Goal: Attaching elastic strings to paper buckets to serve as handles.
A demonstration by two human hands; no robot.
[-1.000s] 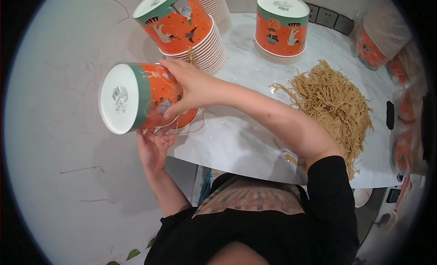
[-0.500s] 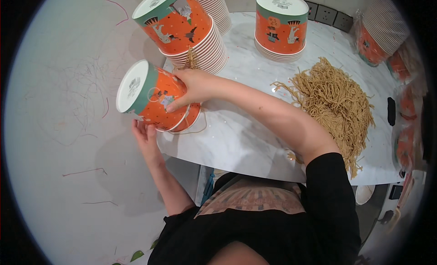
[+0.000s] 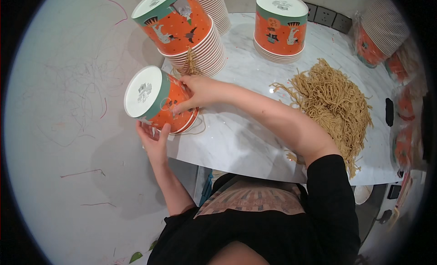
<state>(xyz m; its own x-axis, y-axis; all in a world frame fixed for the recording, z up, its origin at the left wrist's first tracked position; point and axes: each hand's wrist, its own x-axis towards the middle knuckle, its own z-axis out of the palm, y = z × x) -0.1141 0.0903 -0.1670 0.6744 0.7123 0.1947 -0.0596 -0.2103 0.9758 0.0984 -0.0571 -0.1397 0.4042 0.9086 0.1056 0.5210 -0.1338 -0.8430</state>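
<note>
Both my hands grip an orange paper bucket (image 3: 157, 101) with a green band, its white base tilted up to the left. My right hand (image 3: 198, 91) lies over its far right side, thumb on the printed wall. Against its near left side, my left hand (image 3: 156, 139) has its fingers curled under and its thumb up. Part of another orange bucket shows under its rim, mostly hidden. A thin tan strand (image 3: 196, 131) loops on the table beside it. More tan strands (image 3: 189, 64) hang by the tall bucket stack (image 3: 182, 28) just beyond.
A large heap of tan, noodle-like strands (image 3: 337, 101) lies on the marbled white table (image 3: 227, 149) to the right. A shorter upturned bucket stack (image 3: 280, 30) stands at the back. Sockets (image 3: 327, 18) and plastic-wrapped buckets (image 3: 384, 32) line the far right. A scribbled wall (image 3: 68, 128) borders the left.
The held bucket has shifted slightly right and down, its base turning more toward view. My left hand has moved with it, its thumb now showing on the bucket's side.
</note>
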